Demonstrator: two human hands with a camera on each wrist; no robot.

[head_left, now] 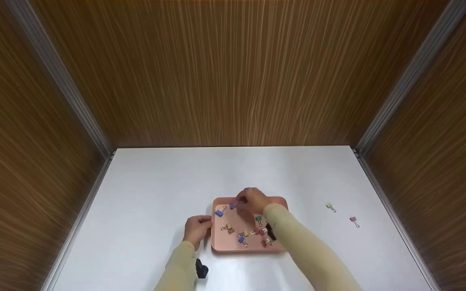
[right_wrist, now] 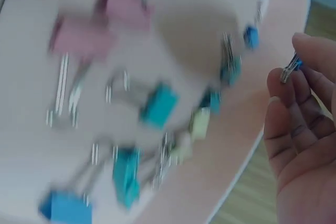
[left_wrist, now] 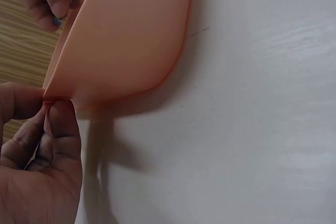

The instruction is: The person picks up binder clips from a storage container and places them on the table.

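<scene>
A pink tray [head_left: 249, 249] holds several small binder clips in blue, teal, yellow and pink or red. At its left side my left hand [head_left: 196, 231] pinches the rim between thumb and fingers; the left wrist view shows the grip closely on the tray wall [left_wrist: 126, 40]. Over the tray's far part, my right hand [head_left: 254, 201] pinches a small blue binder clip [right_wrist: 290, 70] by its wire handles, mostly hidden by the fingers. Below that hand lie a teal clip [right_wrist: 160, 106], a pink clip [right_wrist: 84, 38] and a blue clip [right_wrist: 67, 206], blurred in the right wrist view.
On the white table [head_left: 156, 182], right of the tray, lie a yellow-green binder clip [head_left: 330, 207] and a pink binder clip [head_left: 354, 221]. Wood-grain panels [head_left: 233, 81] stand behind and on both sides, with metal strips [head_left: 67, 89] along the corners.
</scene>
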